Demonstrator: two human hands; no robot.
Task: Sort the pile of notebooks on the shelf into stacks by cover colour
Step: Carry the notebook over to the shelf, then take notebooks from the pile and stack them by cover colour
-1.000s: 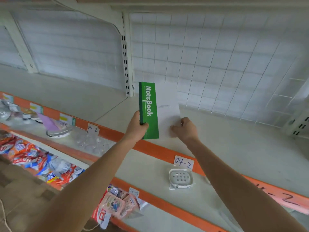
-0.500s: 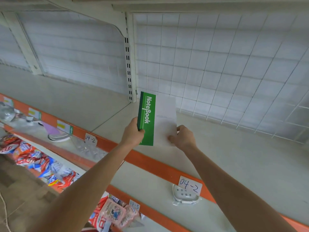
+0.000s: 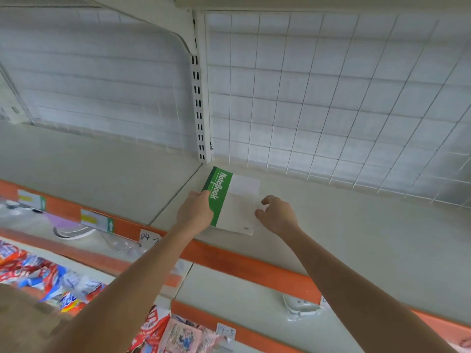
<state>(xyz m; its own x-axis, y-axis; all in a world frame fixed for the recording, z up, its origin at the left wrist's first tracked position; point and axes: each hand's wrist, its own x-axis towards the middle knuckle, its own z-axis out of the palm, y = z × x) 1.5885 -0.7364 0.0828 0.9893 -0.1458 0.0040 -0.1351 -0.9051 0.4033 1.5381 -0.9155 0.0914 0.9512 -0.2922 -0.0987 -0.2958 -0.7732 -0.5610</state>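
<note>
A thin rectangular notebook with a glossy green spine band and a matt pale cover lies flat, or nearly so, on the smooth off-white shelf, at 5 o'clock from the slotted metal post. Its long axis runs 12 to 6 — top end toward the white wire grid, spine at 9 o'clock. The left hand grips the green edge with curled fingers, while the right hand sits at the notebook's 3 o'clock edge, fingers loosely bent, holding nothing — contact unclear.

Open shelf surface runs R of the notebook; wire grid (w/ slotted upright) walls the back.
</note>
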